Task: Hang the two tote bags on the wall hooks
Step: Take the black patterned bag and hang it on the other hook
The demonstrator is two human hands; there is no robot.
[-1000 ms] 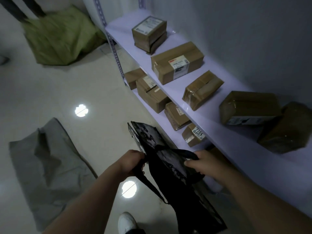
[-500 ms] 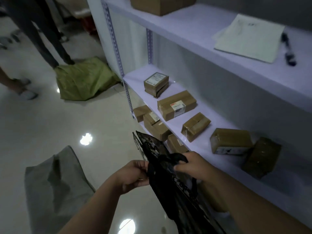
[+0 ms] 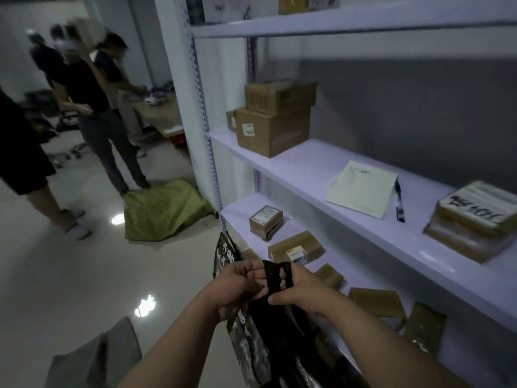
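Both hands meet low in the middle of the view, closed on the black handles (image 3: pixel 275 278) of a dark patterned tote bag (image 3: pixel 251 340). The left hand (image 3: pixel 240 287) has its fingers curled around one strap, and the right hand (image 3: pixel 300 287) pinches the other strap between thumb and fingers. The bag hangs down from them in front of the person's forearms, its upper corner sticking up just left of the left hand. A grey bag (image 3: pixel 95 359) lies flat on the shiny floor at lower left, well apart from the hands. Just beyond the hands stands a white shelving unit (image 3: pixel 321 169). Its lower shelf carries several small cardboard boxes (image 3: pixel 295 249). The shelf above holds two stacked cartons (image 3: pixel 272 130), a sheet of paper (image 3: pixel 361 189) with a pen (image 3: pixel 399 204) beside it, and a wrapped parcel (image 3: pixel 472 222) at right. Farther off, a green sack (image 3: pixel 162 211) sits on the floor by the shelf post, and blurred people (image 3: pixel 92 113) stand near a desk.
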